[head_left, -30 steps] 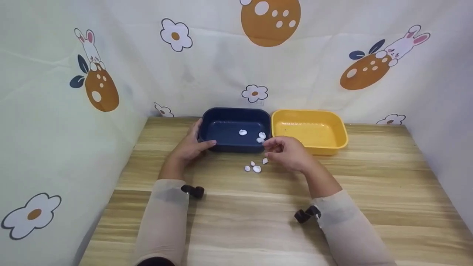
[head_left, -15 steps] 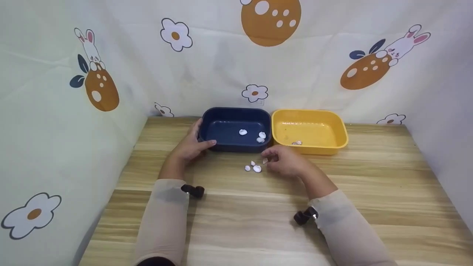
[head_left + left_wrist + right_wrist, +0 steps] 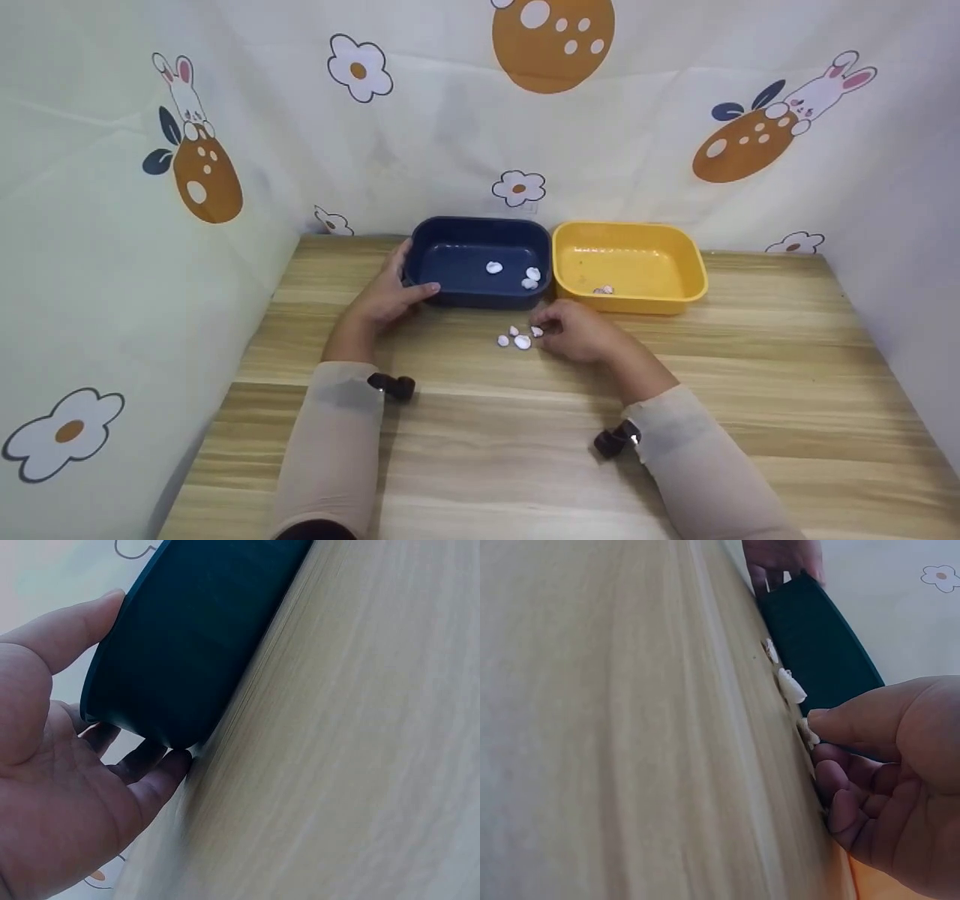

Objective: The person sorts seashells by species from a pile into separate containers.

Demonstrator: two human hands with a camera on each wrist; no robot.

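Wood (image 3: 457, 334) separates the blue tray's near edge (image 3: 480, 299) from four shells (image 3: 523, 342).

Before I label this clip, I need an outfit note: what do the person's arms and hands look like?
The left hand and right hand are bare, ungloved. The left sleeve and right sleeve are beige, with greyish patches toward the wrist. Small black devices sit near both sleeve ends.

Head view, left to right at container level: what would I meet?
Bare left hand → dark blue, rounded-rectangular, plastic-looking container → yellow, rounded-rectangular, plastic-looking container. Left out: the bare right hand, whose span overlaps both containers.
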